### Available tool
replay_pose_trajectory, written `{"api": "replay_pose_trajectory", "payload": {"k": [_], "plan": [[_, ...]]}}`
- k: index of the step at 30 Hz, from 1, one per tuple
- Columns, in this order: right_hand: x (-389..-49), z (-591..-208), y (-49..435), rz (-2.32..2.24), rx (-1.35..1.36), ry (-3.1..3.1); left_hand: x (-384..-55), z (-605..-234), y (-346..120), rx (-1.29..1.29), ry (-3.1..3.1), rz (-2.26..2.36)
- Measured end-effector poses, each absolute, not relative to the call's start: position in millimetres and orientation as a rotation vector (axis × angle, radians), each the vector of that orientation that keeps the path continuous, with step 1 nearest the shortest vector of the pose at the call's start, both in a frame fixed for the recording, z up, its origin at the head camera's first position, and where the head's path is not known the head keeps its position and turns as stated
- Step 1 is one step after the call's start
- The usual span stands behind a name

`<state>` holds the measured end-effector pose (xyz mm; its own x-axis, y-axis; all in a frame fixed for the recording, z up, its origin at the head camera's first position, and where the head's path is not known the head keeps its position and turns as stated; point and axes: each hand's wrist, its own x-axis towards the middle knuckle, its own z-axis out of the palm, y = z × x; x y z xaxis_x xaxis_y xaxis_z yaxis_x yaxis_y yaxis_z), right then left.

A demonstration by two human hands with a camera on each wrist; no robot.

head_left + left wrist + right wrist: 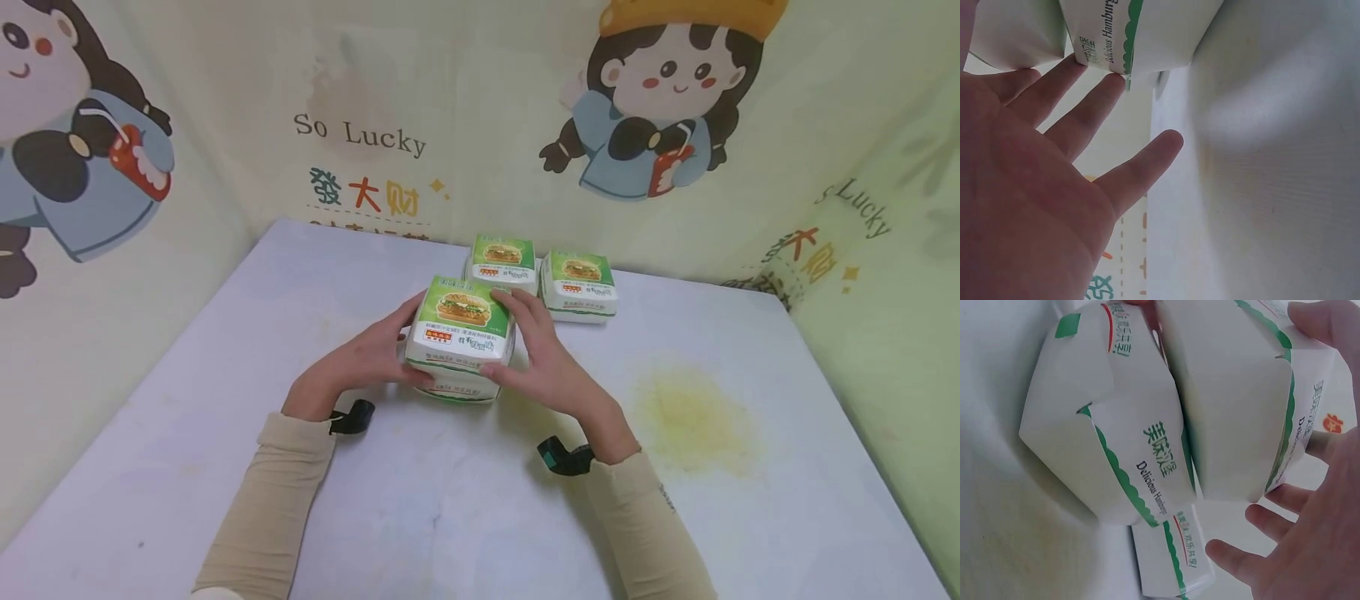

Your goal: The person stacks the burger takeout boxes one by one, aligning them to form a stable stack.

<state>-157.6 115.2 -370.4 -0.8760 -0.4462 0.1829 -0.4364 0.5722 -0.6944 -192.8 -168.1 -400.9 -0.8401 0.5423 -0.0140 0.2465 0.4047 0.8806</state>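
Two white-and-green hamburger boxes stand stacked in the middle of the table. The upper hamburger box [461, 333] has a burger picture on its green top. Under it, the lower hamburger box [459, 390] shows only a front strip in the head view. From the left, my left hand [367, 354] grips the stack, its thumb near the seam between the boxes. My right hand [551, 358] holds the upper box from the right, one finger at its top edge and the thumb on its front. In the right wrist view, a narrow gap shows between the two boxes.
Two matching boxes, a left one [504, 262] and a right one [577, 287], stand side by side behind the stack. The white table [420, 517] has a yellowish stain [701, 421] on the right. A printed curtain [495, 108] hangs along the back and sides.
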Motion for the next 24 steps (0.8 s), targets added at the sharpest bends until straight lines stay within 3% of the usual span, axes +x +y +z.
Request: {"api": "replay_pose_trajectory", "payload": {"k": [24], "plan": [[-160,-371,122,-1.264,-0.870,2.734,-185,-389,-163,0.772,2.296,1.609]]}}
